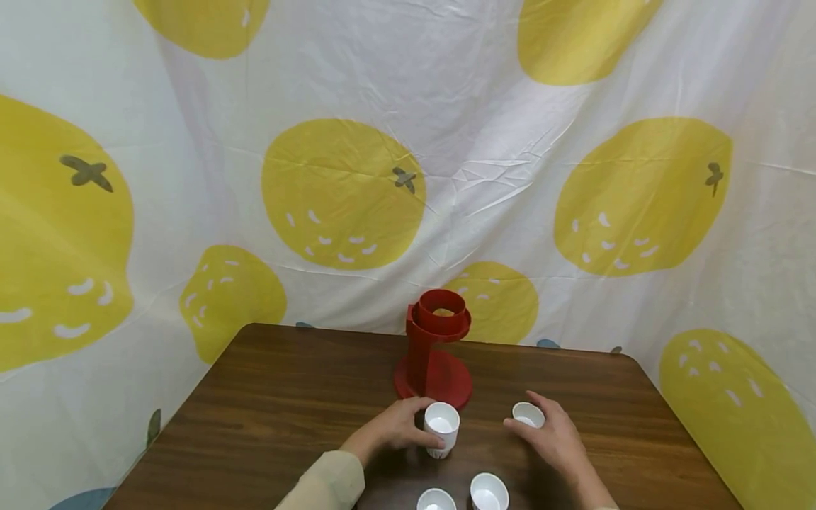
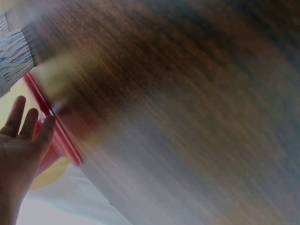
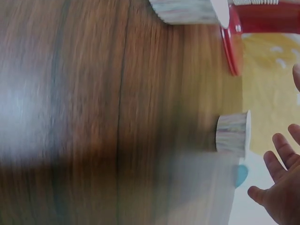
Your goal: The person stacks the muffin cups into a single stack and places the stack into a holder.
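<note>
Nearest my left hand (image 1: 404, 425) is a stack of nested white paper cups (image 1: 441, 425), upright on the table. The thumb overlaps the front of the stack in the head view. In the left wrist view the fingers (image 2: 29, 123) are straight, apart from a patterned cup (image 2: 16, 56). A single cup (image 1: 528, 415) stands mouth up, with my right hand (image 1: 556, 435) spread around it. The right wrist view shows a gap between that cup (image 3: 233, 134) and the straight fingers (image 3: 284, 149). Two more cups, one left (image 1: 436, 500) and one right (image 1: 489, 491), stand nearer me.
A red stand (image 1: 418, 358) with a ring-shaped top and a round base is just behind the cup stack. The brown wooden table (image 1: 287, 397) ends at a white cloth backdrop (image 1: 472, 234) printed with yellow lemons.
</note>
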Demonstrator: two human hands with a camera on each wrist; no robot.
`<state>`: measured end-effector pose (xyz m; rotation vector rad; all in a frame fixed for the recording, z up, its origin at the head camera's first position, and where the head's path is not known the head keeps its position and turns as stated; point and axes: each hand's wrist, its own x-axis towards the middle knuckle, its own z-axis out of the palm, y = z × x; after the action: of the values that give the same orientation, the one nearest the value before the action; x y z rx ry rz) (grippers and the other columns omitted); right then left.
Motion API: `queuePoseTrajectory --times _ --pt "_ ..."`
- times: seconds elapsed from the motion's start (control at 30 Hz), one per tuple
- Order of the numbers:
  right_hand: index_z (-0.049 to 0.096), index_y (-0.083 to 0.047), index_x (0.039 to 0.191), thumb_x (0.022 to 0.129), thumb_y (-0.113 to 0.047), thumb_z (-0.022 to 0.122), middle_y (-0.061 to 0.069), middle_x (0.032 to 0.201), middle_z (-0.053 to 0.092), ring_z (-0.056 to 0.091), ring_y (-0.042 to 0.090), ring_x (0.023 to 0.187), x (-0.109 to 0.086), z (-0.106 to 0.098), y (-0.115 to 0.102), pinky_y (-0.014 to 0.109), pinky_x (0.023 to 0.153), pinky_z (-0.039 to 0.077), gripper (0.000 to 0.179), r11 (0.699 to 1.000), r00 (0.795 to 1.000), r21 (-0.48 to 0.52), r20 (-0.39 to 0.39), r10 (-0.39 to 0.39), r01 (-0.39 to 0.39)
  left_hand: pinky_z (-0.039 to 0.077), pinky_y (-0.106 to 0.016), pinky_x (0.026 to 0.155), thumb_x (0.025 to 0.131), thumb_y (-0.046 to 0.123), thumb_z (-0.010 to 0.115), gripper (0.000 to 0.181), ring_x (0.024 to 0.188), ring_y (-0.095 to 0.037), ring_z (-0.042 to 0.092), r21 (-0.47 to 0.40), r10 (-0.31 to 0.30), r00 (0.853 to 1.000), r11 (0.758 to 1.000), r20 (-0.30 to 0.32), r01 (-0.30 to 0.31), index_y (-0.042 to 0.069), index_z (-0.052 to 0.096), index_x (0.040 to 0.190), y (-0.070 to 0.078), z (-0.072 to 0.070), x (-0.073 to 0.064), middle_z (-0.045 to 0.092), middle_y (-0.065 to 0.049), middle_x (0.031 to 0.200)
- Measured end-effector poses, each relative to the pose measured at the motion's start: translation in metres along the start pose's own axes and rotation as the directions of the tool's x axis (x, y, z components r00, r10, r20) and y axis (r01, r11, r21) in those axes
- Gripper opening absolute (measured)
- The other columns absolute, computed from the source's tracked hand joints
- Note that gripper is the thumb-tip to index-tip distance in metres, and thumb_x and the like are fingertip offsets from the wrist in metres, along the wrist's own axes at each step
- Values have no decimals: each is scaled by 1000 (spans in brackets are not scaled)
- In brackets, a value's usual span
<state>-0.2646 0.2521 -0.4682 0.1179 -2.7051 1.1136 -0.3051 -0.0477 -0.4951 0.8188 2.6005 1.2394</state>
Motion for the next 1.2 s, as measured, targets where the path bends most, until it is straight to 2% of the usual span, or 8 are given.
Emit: queuePoseTrajectory --times 0.37,0.53,0.77,1.2 --pt "43 11 140 81 -44 80 36 138 45 39 52 130 4 -4 23 63 104 32 88 996 995 -27 60 84 -83 45 -36 94 75 30 88 57 101 -11 57 16 1 1000 1000 2 -1 17 64 124 -2 -1 0 64 10 104" --pt "44 10 140 80 -49 80 35 139 45 36 55 129 4 -3 30 65 103 32 91 991 992 -68 45 115 -112 45 -35 94 75 31 88 56 100 -10 57 18 6 1000 1000 0 -6 17 64 124 -4 -2 0 63 11 103" --pt "45 8 140 78 -57 77 33 139 47 39 55 127 6 -1 38 66 97 35 95 978 988 -153 38 153 -145 45 -35 94 75 30 88 56 99 -9 57 13 13 1000 1000 8 -14 16 63 124 -1 -3 -1 64 11 103" --pt "49 10 136 78 -57 76 35 129 54 50 53 118 9 9 49 64 90 39 92 965 989 -227 38 143 -131 45 -32 93 75 28 88 54 97 -6 56 -8 10 1000 1000 5 -10 17 64 122 0 -1 0 62 14 101"
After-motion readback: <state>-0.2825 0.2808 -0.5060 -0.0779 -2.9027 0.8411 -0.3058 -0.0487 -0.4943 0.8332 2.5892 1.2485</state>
